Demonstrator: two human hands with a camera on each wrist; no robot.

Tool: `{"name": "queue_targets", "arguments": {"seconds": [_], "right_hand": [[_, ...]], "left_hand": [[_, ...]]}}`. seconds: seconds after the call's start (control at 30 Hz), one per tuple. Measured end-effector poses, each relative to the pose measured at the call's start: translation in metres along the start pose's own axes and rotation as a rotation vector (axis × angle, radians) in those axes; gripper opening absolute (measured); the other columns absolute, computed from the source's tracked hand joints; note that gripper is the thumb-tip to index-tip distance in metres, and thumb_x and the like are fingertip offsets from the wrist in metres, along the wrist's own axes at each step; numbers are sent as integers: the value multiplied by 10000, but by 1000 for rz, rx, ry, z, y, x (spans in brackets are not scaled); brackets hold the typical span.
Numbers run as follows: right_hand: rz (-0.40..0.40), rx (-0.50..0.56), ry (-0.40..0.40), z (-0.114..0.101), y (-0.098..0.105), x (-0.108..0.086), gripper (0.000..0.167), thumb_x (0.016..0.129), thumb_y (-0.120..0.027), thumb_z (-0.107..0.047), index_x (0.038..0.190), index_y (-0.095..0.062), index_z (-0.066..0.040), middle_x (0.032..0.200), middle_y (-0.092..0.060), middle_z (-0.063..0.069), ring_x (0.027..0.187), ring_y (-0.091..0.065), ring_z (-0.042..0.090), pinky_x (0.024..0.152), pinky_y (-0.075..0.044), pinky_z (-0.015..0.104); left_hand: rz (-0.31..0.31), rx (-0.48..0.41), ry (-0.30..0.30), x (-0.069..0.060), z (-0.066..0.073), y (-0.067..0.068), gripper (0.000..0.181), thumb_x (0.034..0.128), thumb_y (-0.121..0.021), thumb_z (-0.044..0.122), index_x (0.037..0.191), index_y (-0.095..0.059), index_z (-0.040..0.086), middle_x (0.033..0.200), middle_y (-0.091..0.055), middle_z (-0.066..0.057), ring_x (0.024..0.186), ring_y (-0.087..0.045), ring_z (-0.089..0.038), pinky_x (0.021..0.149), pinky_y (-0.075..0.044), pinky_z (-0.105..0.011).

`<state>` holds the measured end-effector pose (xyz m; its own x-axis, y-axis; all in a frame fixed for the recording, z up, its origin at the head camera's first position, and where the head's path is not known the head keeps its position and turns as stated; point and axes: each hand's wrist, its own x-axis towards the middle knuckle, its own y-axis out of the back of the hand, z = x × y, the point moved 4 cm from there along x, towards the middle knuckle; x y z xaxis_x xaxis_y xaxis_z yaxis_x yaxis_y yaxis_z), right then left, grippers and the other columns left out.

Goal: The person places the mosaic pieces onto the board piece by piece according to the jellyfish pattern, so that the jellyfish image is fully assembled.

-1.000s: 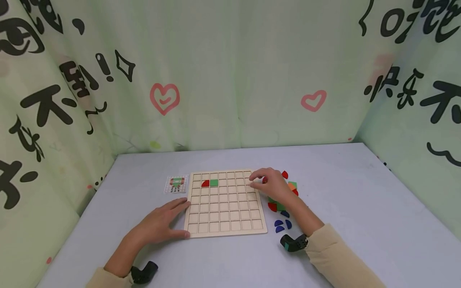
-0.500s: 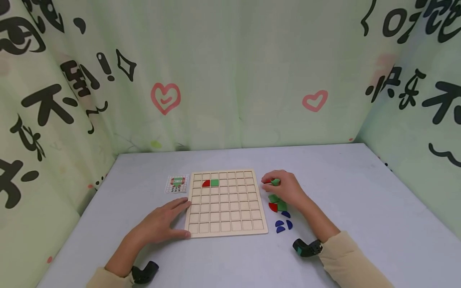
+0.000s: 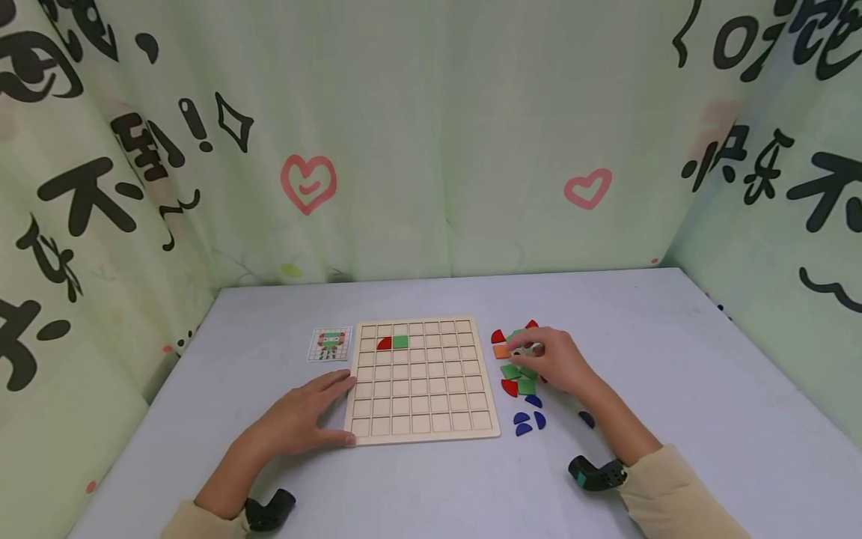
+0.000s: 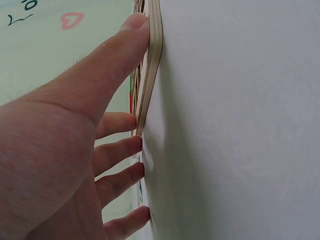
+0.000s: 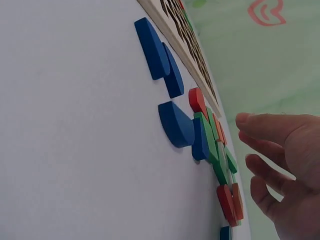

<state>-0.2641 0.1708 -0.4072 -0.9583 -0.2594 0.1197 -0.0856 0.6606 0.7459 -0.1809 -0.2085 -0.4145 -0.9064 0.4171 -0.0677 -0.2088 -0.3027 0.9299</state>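
Note:
A wooden grid board lies on the table, with a red quarter-round block and a green square block in adjoining cells. My left hand rests along its left edge; in the left wrist view the thumb touches the rim and the fingers are spread. My right hand is over the loose blocks right of the board, by a green block and an orange block. In the right wrist view its thumb and fingers are loosely bent, with no block visible between them.
A small pattern card lies left of the board. Several blue half-round blocks lie near the board's lower right, below green blocks and a red block. Another blue block is beside my right forearm. Curtains surround the table.
My right hand has moved from the board's upper right edge rightward and a little nearer, over the loose blocks. Red and orange blocks it covered now show. My left hand has stayed still.

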Motion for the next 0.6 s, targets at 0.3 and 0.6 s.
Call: {"name": "queue_targets", "arguments": {"seconds": [0.3,0.6], "right_hand": [[-31,-25,27,9,0,-3,135,819,-761,-89,933,-767,-160,981,-721,15,899,-559,200,722,-500,221],[-69,-40,57,10,-4,-4,138,810,-762,-68,899,-778,-172,987,-742,12,990,-618,206,810,-543,252]], "left_hand": [[5,9,-4,0,-1,-1,888,751,-760,547,1456,-434,117,1532,-385,-102,1402,-390,-323,1088,-398,-510],[7,6,-5,0,-1,-1,884,750,-760,546,1453,-437,118,1531,-387,-101,1402,-391,-325,1087,-399,-512]]}}
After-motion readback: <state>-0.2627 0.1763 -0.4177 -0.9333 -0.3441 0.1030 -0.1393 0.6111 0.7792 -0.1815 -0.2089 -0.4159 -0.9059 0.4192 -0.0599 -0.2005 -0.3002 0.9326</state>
